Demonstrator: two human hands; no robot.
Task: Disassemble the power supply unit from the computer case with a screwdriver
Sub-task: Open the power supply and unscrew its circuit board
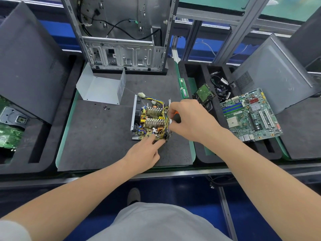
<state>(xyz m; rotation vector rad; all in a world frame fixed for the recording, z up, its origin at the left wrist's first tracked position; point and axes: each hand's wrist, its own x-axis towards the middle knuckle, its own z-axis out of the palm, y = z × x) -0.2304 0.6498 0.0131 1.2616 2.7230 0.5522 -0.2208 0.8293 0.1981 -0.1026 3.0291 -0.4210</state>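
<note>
Against the power supply (150, 117), our left hand (145, 152) presses straight-fingered to steady it; our right hand (190, 119) clamps its fingers round the screwdriver (176, 117).

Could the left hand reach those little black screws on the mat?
Probably yes: the screws lie on open mat left of the power supply, nothing between them and the left hand.

Opened power supply unit (151, 119) lies flat, circuit board exposed.

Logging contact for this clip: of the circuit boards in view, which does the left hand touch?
The exposed power supply board at centre: the left hand touches its near edge. The green motherboard on the right lies untouched.
</note>
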